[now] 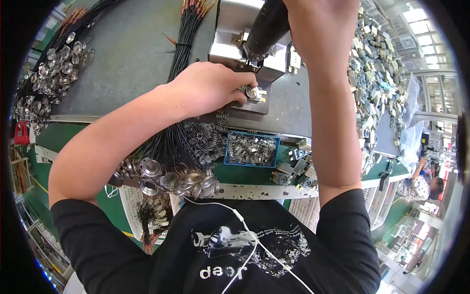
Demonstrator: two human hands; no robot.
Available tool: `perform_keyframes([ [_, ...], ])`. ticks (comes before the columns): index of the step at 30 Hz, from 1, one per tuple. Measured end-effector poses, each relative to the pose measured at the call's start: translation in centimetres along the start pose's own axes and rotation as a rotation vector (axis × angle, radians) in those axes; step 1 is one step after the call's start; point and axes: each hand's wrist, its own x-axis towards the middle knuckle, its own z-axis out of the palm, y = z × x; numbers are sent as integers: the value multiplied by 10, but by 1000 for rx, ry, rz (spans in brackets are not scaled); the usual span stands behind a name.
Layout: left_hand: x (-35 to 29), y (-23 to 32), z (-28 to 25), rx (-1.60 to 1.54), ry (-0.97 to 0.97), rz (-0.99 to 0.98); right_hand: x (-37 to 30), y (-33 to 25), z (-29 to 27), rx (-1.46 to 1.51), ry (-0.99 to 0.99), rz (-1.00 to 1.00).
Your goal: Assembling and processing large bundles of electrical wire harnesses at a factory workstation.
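Note:
My left hand reaches in over the bench. Its thumb and index finger pinch a small round metal part with brass-coloured tabs, low on the front plate of a metal bench fixture. Directly above that part, a black tapered cylindrical tool points down at the fixture. My right hand is raised beside the tool at the top edge; its fingers lie out of the picture, so its grip does not show.
Black wires lie bundled left of the fixture. Metal cups are heaped far left, more near me. Springs lie beside a blue tray of small metal pieces. Many socket-like parts cover the right side. Another person is farther right.

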Motion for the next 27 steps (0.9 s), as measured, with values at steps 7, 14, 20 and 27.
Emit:
perform_keyframes([
  [7, -2, 2, -1, 13, -4, 7, -16, -4, 4, -89, 23, -41],
  [14, -3, -1, 6, 33, 41, 39, -24, -2, 2, -186, 66, -111],
  [20, -5, -2, 5, 53, 68, 36, -3, -3, -13, -95, -57, 70],
  [27, -7, -4, 8, 55, 134, 72, 20, 1, -26, 23, -370, 219],
])
